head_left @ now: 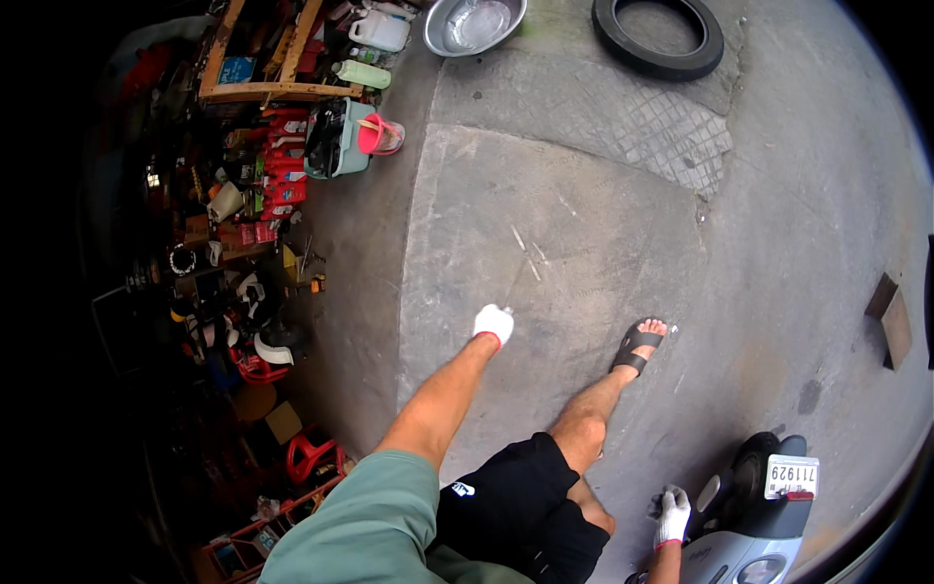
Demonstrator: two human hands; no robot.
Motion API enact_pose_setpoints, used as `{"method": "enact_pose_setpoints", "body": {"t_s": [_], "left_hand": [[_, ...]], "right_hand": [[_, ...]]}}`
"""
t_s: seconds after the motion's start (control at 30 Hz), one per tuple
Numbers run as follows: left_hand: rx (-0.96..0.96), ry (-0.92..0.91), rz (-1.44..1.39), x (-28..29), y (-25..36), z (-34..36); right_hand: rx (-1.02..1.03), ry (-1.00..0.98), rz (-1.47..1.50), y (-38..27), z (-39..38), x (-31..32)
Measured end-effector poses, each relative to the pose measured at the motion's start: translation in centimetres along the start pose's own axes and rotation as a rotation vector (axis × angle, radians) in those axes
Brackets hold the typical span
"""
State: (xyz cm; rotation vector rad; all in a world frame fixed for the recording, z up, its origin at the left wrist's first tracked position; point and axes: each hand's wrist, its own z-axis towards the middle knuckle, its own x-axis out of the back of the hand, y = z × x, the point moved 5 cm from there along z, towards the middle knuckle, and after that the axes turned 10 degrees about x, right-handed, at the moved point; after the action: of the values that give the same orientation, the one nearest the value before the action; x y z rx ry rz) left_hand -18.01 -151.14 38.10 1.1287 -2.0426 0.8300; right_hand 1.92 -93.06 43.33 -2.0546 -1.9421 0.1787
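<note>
My left hand [494,326], in a white glove with a red cuff, is stretched out over the concrete floor. Its fingers are closed, and a small greyish tip shows beside them; what it belongs to is too small to name. Down at the right, my right hand [672,516] wears a white glove with greyed fingers. Those fingers look curled, and whatever may be in them is hidden. Close beside that hand stands a silver-grey scooter [725,557], with its dark wheel [747,479] and a white plate [792,477] on its end.
A tyre [715,54] and a metal basin [443,34] lie on the far floor. Along the left stand a teal bin [341,156], a pink container [387,136], red bottles [284,192] and crowded clutter. A brown angled block [895,326] sits far right. My sandalled foot [638,347] is mid-floor.
</note>
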Motion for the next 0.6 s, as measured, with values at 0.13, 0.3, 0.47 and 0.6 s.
{"method": "enact_pose_setpoints", "body": {"t_s": [0.13, 0.3, 0.47, 0.6], "left_hand": [[0.185, 0.327, 0.061, 12.7, -9.5, 8.2], [0.429, 0.466, 0.243, 19.8, -12.2, 4.7], [0.253, 0.026, 0.245, 14.3, -6.7, -4.8], [-0.071, -0.286, 0.259, 4.8, 5.1, -11.5]], "right_hand": [[-0.114, 0.071, -0.017, 1.4, -0.4, 6.5], [-0.085, 0.155, -0.148, -11.0, -5.7, 8.1], [-0.131, 0.150, -0.037, -15.8, -4.1, 8.1], [0.023, 0.170, 0.060, -13.6, 0.4, 11.8]]}}
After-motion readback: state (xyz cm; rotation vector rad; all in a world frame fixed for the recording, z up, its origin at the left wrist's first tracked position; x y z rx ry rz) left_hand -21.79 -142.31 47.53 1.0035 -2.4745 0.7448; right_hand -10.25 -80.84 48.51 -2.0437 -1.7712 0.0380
